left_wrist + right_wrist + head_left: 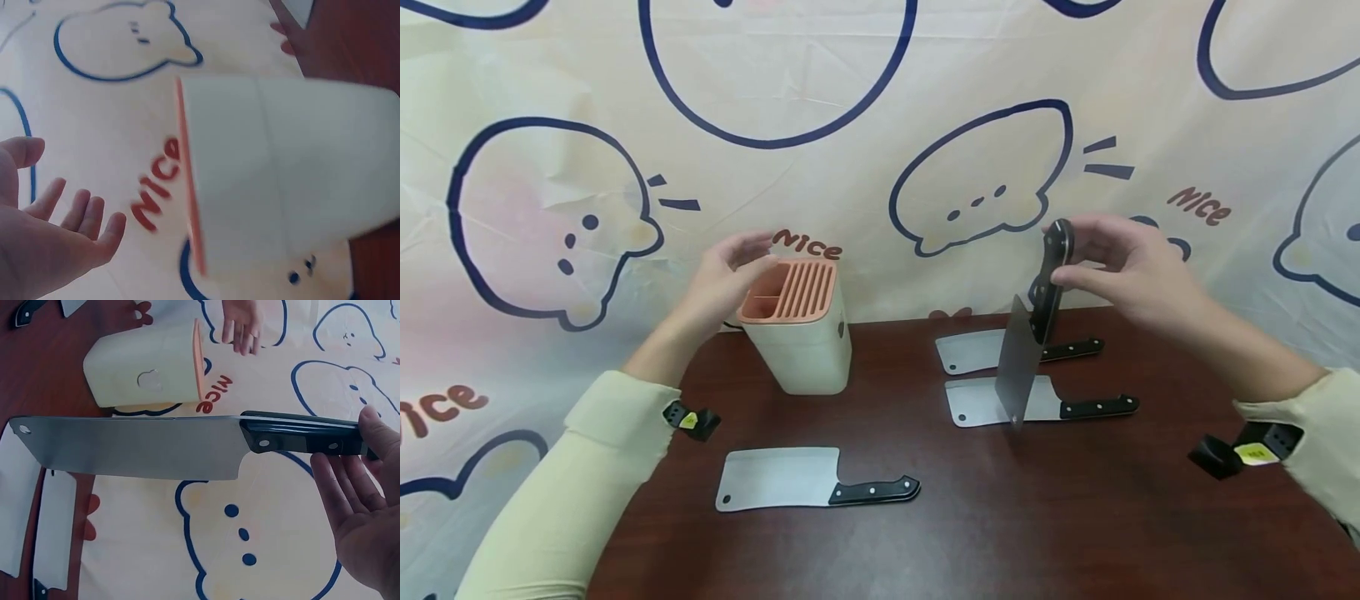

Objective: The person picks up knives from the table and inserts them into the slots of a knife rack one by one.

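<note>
My right hand (1123, 258) pinches a cleaver (144, 447) by the end of its black riveted handle, thumb on one side and fingers on the other. Its broad steel blade points downward, the lower tip overlapping a second cleaver (1093, 407) on the table in the head view. Behind that one lies a third cleaver (970, 352), handle to the right. My left hand (59, 244), fingers loosely spread and holding nothing, hovers beside the rim of a cream knife block (808, 358). The block's pinkish-orange slotted top (805, 292) faces up.
Another cleaver (782, 479) lies flat at the front of the dark wooden table (1000, 533), its handle to the right. Along the table's back edge hangs a pale cloth (835, 192) printed with blue cartoon outlines and red lettering.
</note>
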### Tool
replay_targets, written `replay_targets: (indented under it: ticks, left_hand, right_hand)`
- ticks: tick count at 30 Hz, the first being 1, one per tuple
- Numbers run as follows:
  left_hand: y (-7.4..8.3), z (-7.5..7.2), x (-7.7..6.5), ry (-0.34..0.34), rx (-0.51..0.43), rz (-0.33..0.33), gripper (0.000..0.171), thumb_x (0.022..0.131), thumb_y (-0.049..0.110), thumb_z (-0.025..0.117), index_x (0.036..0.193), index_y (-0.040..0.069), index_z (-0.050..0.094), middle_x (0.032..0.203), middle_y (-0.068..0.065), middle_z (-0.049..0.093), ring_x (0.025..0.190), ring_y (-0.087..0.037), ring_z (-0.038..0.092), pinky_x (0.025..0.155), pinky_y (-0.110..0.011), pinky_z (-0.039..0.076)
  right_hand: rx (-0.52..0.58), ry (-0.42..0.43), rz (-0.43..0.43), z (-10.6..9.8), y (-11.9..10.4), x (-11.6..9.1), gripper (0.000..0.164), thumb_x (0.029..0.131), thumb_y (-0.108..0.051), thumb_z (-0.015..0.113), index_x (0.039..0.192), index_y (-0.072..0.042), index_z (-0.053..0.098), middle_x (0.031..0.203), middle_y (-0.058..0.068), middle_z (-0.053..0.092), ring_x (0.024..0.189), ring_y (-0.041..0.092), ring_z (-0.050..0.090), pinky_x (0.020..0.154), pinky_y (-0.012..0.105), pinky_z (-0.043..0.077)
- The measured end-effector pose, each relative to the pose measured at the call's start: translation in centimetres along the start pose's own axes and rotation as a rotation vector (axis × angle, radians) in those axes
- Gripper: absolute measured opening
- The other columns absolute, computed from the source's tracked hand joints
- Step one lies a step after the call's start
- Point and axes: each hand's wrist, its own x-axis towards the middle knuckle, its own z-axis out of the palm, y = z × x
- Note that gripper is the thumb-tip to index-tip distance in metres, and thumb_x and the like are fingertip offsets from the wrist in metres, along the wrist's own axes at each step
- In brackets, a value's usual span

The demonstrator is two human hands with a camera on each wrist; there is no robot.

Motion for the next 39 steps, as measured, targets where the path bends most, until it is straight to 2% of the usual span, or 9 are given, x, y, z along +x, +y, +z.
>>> replay_targets:
  ticks: [6,11,15,20,23,25,32,39]
  left_hand:
    - [2.4,2.3,0.2,-0.078,-0.031,0.116,0.053,0.103,0.027,0.061,0.150,0.008,0.047,0.149,-0.014,0.051,0.140,-0.028,0.045,0.117,-0.050,0.035]
    - [4.5,4.4,-0.2,-0.195,-0.060,0.170,0.053,0.102,0.024,0.063,0.150,0.009,0.046,0.146,-0.011,0.053,0.137,-0.026,0.049,0.116,-0.046,0.037]
    - [5.9,6.1,-0.5,-0.255,-0.070,0.205,0.054,0.101,0.022,0.066,0.150,0.010,0.047,0.145,-0.007,0.054,0.133,-0.022,0.052,0.113,-0.042,0.042]
    - [7.4,8.5,-0.5,-0.268,-0.113,0.253,0.049,0.101,0.021,0.065,0.147,0.010,0.051,0.142,-0.006,0.058,0.129,-0.018,0.056,0.107,-0.039,0.048]
    - [8.0,10.0,-0.5,-0.258,-0.143,0.290,0.044,0.102,0.020,0.064,0.143,0.009,0.054,0.138,-0.006,0.060,0.126,-0.018,0.059,0.105,-0.038,0.050]
    - [8.3,10.9,-0.5,-0.252,-0.149,0.310,0.042,0.102,0.020,0.064,0.141,0.008,0.055,0.136,-0.006,0.062,0.124,-0.017,0.060,0.104,-0.037,0.051]
    - [9.1,13.2,-0.6,-0.271,-0.147,0.344,0.043,0.101,0.023,0.065,0.140,0.008,0.056,0.133,-0.005,0.063,0.120,-0.015,0.062,0.102,-0.034,0.051]
    - [9.1,14.4,-0.7,-0.284,-0.182,0.333,0.044,0.100,0.022,0.068,0.139,0.007,0.056,0.132,-0.005,0.062,0.117,-0.016,0.063,0.097,-0.033,0.054]
  right_hand:
    - [-0.038,0.017,0.011,0.5,-1.4,0.9,0.046,0.093,-0.026,0.077,0.135,-0.015,0.061,0.111,0.001,0.072,0.100,0.008,0.067,0.084,0.014,0.050]
    - [-0.057,0.029,0.024,1.0,-2.5,1.6,0.045,0.094,-0.032,0.076,0.133,-0.015,0.063,0.115,0.005,0.072,0.101,0.007,0.068,0.086,0.017,0.049]
    - [-0.047,0.040,0.039,1.3,-2.9,2.3,0.047,0.094,-0.035,0.075,0.134,-0.014,0.062,0.115,0.006,0.072,0.101,0.006,0.068,0.089,0.021,0.050]
    - [-0.030,0.060,0.040,1.9,-3.3,3.2,0.048,0.094,-0.032,0.075,0.136,-0.013,0.061,0.115,0.008,0.073,0.096,0.001,0.069,0.101,0.039,0.052]
    - [-0.010,0.057,0.034,2.4,-3.7,3.6,0.047,0.095,-0.031,0.074,0.137,-0.012,0.061,0.114,0.011,0.073,0.092,0.003,0.071,0.107,0.052,0.047]
    - [0.006,0.048,0.028,2.8,-3.9,3.7,0.047,0.095,-0.031,0.074,0.137,-0.012,0.061,0.114,0.012,0.073,0.091,0.005,0.072,0.109,0.057,0.043]
    - [0.037,0.043,0.006,3.7,-4.5,3.9,0.044,0.097,-0.031,0.072,0.134,-0.010,0.061,0.113,0.014,0.073,0.093,0.013,0.074,0.108,0.058,0.043]
    - [0.065,0.057,-0.022,4.6,-4.8,4.4,0.045,0.096,-0.032,0.072,0.133,-0.008,0.062,0.109,0.014,0.074,0.090,0.012,0.074,0.108,0.055,0.045]
